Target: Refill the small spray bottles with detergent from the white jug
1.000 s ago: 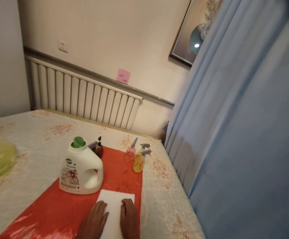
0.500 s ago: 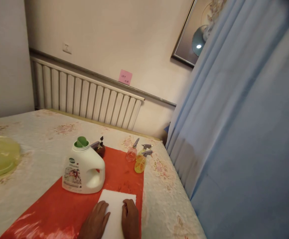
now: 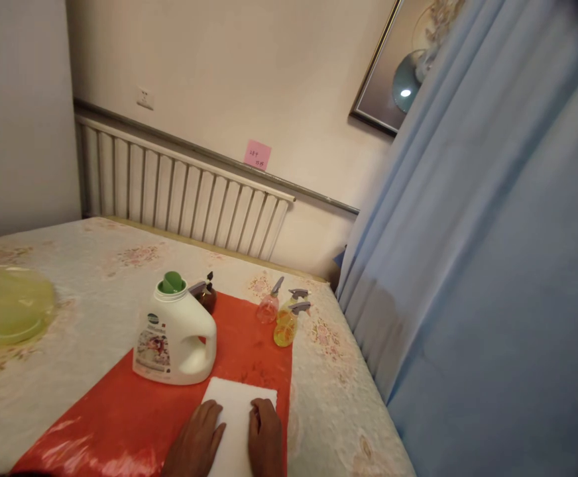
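Observation:
A white rectangular sheet (image 3: 239, 391), perhaps a cloth or paper towel, lies flat on a red mat (image 3: 120, 417). My left hand (image 3: 197, 440) rests over its left edge, fingers laid out and thumb apart. On the opposite edge, my right hand (image 3: 266, 437) has its fingers curled down, with thumb and forefinger close together at the sheet. Just beyond my left hand stands a white detergent jug (image 3: 177, 344), uncapped, with a green piece in its mouth. Both wrists run off the bottom of the view.
Past the sheet stand a pink spray bottle (image 3: 268, 309), a yellow one (image 3: 285, 329) and another partly hidden behind it. A dark spray bottle (image 3: 208, 298) is behind the jug. Translucent yellow plastic (image 3: 13, 301) lies left on the flowered cover (image 3: 95, 291). A blue curtain (image 3: 468, 232) hangs right.
The whole view has shifted slightly, so things appear a little farther right. Both hands keep nearly the same place on the white sheet.

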A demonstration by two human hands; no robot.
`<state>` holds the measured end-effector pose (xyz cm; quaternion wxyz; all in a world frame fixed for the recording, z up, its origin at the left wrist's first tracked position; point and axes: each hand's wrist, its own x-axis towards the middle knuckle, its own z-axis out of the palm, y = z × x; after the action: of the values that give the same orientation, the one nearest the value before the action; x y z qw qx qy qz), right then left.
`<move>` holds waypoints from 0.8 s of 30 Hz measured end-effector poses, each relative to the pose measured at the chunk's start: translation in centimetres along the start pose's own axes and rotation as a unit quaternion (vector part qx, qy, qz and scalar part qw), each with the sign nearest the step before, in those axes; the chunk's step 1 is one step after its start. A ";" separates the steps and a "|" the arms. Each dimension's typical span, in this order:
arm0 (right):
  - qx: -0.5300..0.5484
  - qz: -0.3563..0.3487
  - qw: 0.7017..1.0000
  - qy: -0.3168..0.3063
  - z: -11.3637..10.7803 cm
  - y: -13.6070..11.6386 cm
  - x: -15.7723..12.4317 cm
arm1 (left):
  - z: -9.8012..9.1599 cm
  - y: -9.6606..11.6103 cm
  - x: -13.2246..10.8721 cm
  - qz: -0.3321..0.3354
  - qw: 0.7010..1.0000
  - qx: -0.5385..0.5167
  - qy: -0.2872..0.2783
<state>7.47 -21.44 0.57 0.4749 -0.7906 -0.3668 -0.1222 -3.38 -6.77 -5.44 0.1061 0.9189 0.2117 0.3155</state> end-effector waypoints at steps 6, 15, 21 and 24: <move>0.003 0.012 1.000 -0.002 -0.2 -0.3 0.0 | -0.3 0.3 0.1 -0.007 1.000 -0.016 0.006; -0.010 0.012 1.000 -0.015 -0.1 -0.2 -0.1 | -0.5 0.3 0.1 0.002 1.000 0.008 -0.009; -0.003 0.010 1.000 -0.011 -0.2 -0.2 -0.1 | -0.4 0.3 0.1 0.009 1.000 0.019 0.000; -0.003 0.010 1.000 -0.012 -0.1 -0.1 0.0 | -0.5 0.3 0.1 0.012 1.000 0.006 0.008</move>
<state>7.39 -21.49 0.72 0.4695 -0.7971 -0.3640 -0.1086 -3.46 -6.98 -4.91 0.0955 0.9195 0.2033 0.3226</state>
